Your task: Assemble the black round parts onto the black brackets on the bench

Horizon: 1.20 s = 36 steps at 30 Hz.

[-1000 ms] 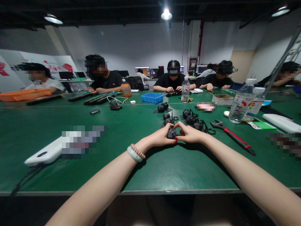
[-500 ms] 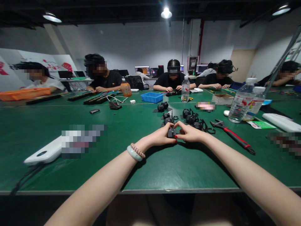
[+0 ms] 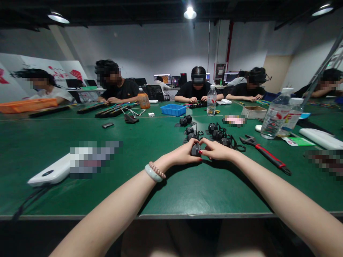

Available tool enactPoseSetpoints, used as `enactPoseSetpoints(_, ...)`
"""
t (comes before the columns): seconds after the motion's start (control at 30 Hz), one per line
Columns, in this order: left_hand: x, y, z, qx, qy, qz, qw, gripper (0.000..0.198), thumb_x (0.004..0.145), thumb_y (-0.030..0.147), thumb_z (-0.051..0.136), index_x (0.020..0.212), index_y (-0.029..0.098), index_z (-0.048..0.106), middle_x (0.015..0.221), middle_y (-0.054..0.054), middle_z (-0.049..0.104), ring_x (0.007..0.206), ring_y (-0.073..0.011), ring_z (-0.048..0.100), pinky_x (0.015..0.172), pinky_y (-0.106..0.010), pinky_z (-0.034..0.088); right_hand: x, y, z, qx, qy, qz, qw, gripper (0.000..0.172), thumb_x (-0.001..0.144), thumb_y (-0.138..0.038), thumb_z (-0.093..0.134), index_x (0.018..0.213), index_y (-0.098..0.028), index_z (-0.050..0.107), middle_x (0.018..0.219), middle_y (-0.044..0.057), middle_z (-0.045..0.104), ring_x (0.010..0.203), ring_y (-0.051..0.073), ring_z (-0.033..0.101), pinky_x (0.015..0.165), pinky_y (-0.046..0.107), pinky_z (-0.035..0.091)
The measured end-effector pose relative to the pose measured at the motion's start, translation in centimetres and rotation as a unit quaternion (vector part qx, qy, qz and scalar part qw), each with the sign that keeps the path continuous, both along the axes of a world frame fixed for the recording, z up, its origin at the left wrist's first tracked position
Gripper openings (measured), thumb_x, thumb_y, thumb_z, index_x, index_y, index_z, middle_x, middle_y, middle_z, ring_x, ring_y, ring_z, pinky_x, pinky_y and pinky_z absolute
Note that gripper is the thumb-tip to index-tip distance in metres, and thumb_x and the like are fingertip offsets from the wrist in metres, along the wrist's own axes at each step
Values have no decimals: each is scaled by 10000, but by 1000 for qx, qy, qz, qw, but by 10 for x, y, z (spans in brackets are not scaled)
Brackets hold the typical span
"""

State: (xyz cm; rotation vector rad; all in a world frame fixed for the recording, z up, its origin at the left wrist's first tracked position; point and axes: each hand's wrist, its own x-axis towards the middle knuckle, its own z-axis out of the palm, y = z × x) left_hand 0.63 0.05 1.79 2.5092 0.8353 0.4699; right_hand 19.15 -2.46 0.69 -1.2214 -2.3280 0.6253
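Note:
A small black blocky part (image 3: 195, 150) is between my two hands, low over the green table. My left hand (image 3: 184, 151) grips it from the left, thumb and fingers closed around its side. From the right, my right hand (image 3: 215, 150) has its bent fingertips pressed at the part's edge and top. Its finer details are too small to make out. Just beyond my hands lie several similar black parts, some behind my left hand (image 3: 189, 131) and others with black rings (image 3: 219, 135) by my right hand.
An adjustable wrench (image 3: 270, 155) with red and black handle lies right of my right hand. Water bottles (image 3: 276, 114) stand farther right. Ahead are a blue tray (image 3: 173, 110) and another bottle (image 3: 211, 101). A white device (image 3: 50, 173) lies left. Several people sit across the table.
Both hands stay in place around the black part. My right index finger and thumb have shifted slightly against it, the thumb now less visible below.

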Motion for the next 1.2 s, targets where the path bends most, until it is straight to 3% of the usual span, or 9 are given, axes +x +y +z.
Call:
enactPoseSetpoints(0.43,1,-2,2,3,-8,-6,1000,602,612,412,571,1103,160,328,919,-55,503,791,-170,497,682,-272,393,0,-1,3,-18,7,2,1000,355,776,-441,352,1011,-180,402,535,-31,504,505,110,501,527,224,359)
enactPoseSetpoints(1.2,1,0,0,-8,-24,-6,1000,590,588,369,600,1081,165,347,916,-51,513,789,-169,505,682,-272,397,-1,-1,3,-13,-5,-7,1000,356,776,-446,340,994,-173,407,534,-33,500,511,109,504,524,219,353)
